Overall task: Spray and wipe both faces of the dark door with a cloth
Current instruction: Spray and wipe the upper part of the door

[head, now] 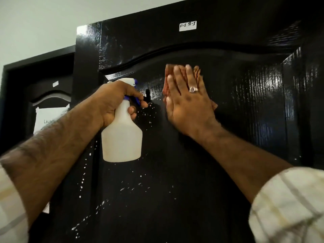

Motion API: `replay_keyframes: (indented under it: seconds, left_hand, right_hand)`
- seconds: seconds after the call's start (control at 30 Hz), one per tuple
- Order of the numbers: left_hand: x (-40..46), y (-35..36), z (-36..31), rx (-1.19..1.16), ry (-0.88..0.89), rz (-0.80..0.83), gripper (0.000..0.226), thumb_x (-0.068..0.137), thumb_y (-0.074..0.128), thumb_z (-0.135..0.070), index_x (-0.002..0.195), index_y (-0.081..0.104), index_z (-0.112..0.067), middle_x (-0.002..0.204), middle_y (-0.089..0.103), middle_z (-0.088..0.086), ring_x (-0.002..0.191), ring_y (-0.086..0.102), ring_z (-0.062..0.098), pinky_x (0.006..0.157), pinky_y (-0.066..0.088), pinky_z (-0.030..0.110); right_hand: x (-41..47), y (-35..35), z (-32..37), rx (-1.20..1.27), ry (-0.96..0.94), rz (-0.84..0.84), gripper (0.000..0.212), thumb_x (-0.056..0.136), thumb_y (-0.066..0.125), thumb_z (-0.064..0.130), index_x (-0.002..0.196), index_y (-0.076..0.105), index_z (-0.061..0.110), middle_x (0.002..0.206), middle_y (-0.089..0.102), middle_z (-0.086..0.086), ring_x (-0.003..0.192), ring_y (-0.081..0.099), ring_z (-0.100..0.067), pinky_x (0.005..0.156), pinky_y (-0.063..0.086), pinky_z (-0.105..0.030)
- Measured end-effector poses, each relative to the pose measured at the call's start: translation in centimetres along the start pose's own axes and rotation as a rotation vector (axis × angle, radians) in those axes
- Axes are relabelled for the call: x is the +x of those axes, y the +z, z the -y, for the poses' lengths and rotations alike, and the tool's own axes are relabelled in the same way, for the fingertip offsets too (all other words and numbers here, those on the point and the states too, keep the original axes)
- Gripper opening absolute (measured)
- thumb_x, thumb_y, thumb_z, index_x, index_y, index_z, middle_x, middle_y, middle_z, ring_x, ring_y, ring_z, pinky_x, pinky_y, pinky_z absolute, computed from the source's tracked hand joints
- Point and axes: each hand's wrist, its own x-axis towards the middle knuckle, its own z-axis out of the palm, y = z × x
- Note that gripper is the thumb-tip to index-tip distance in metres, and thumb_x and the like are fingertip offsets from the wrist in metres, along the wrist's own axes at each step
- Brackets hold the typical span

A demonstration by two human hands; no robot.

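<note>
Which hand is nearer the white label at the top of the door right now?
Right. The right hand presses the cloth flat on the door, just below the white label. The left hand grips the spray bottle lower and off to the left.

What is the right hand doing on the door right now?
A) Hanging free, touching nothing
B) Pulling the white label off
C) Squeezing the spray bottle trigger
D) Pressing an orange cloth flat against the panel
D: the right hand lies with straight fingers over the orange cloth, flat on the dark door, while the left hand grips the spray bottle.
</note>
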Motion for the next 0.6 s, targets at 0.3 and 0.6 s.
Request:
replay_keyframes:
  seconds: [0.3, 0.6]
  left_hand:
    - [1.0, -4.4, 1.8, -0.031, -0.041, 0.055, 0.032, 0.092, 0.066, -0.011, 0.123, 0.065, -0.003, 0.105, 0.08, 0.018, 0.043, 0.051, 0.011, 0.047, 0.053, 0.029]
    - [2.9, -10.7, 1.9, -0.018, -0.036, 0.126, 0.028, 0.093, 0.067, -0.013, 0.119, 0.068, -0.004, 0.102, 0.081, 0.016, 0.046, 0.053, 0.011, 0.048, 0.054, 0.028]
  right_hand:
    - [-4.3, 1.5, 5.6, 0.018, -0.048, 0.072, 0.069, 0.112, 0.025, 0.042, 0.171, 0.013, 0.01, 0.179, -0.002, -0.017, 0.165, -0.009, -0.04, 0.133, 0.005, -0.061]
    - [-1.0, 2.7, 11.5, -0.015, 0.147, 0.032, 0.068, 0.113, 0.023, 0.042, 0.172, 0.01, 0.01, 0.18, -0.005, -0.016, 0.165, -0.011, -0.04, 0.133, 0.003, -0.062]
